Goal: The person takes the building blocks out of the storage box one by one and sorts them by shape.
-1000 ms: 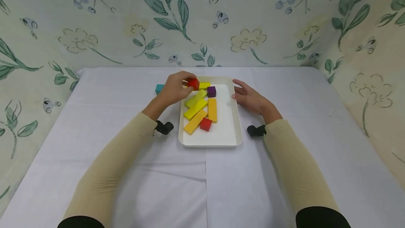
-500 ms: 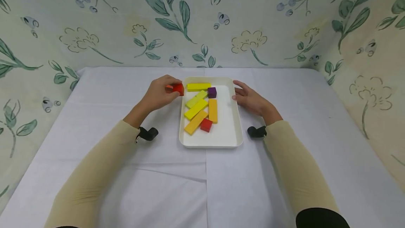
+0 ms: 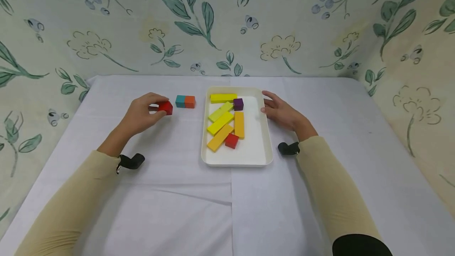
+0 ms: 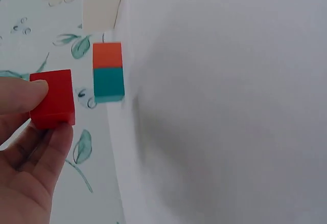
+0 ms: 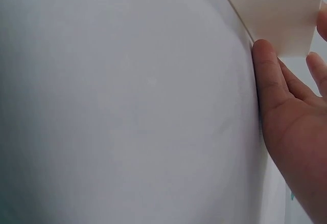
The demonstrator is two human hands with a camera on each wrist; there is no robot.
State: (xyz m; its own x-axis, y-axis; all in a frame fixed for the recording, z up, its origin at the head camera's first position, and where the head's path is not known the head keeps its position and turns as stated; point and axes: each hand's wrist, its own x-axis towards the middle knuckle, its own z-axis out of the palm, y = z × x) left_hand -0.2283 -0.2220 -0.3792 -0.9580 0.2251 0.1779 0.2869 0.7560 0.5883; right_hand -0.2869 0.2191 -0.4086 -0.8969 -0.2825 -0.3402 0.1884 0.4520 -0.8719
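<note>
Between thumb and fingers my left hand pinches a red cube, left of the tray. The left wrist view shows the thumb on one face of this red cube and fingertips against the opposite side. Close to the hand, a teal cube and an orange cube stand side by side, touching, on the cloth. My right hand rests at the right side of the white tray, fingers extended along its wall. In the right wrist view, the fingertips touch the tray wall.
Inside the tray lie several yellow and yellow-orange bars, a purple cube and another red cube. White cloth covers the table. A leaf-patterned curtain rises behind its back edge.
My left hand has carried the red cube from above the tray leftward, out past its left rim. The orange cube beside the teal one has come into view. My right hand stays put.
</note>
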